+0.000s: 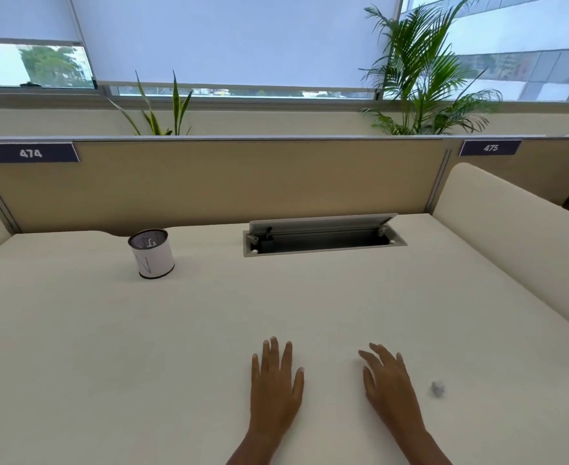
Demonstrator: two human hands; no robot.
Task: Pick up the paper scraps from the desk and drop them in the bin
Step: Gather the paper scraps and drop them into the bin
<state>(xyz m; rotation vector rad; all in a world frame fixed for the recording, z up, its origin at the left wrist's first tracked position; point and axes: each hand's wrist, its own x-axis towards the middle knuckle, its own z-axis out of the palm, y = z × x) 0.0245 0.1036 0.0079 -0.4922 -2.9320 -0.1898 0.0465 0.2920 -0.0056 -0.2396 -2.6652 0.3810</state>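
A small crumpled paper scrap (438, 387) lies on the cream desk (142, 347) near its front right. My right hand (388, 385) rests palm down just left of the scrap, fingers spread, holding nothing and not touching it. My left hand (275, 380) lies flat on the desk beside it, also empty with fingers apart. The bin (151, 253), a small round mesh cup wrapped in white paper, stands upright at the back left of the desk, with something white inside it.
An open cable hatch (323, 234) with its lid raised is sunk into the desk at the back centre. A tan partition (242, 182) closes the far edge, and padded cream dividers (517, 236) rise on both sides. Plants stand behind the partition.
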